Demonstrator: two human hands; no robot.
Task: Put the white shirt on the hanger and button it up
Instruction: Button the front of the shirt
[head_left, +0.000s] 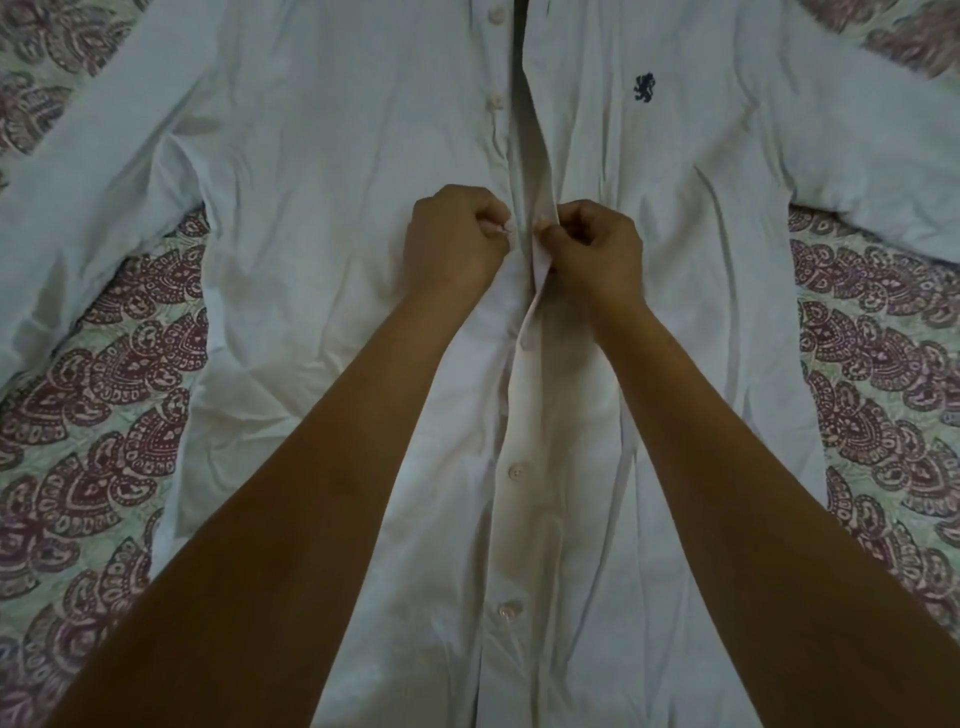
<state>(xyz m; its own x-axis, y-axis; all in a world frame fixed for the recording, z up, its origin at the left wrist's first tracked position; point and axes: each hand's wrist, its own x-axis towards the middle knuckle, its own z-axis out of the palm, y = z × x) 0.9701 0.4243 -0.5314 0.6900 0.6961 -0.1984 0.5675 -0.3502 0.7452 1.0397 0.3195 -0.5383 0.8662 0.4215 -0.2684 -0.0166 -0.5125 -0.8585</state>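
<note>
Midway up the white shirt (311, 260), spread flat on a paisley bedspread (104, 415), the left hand (454, 239) pinches the button edge while the right hand (597, 249) grips the wrinkled buttonhole placket.

A bed cover (119, 415) printed with maroon paisley on pale green carries the white shirt (322, 218), spread flat with sleeves outstretched.

no readable text, dark lion emblem (643, 88) on white shirt (322, 218) chest
</note>
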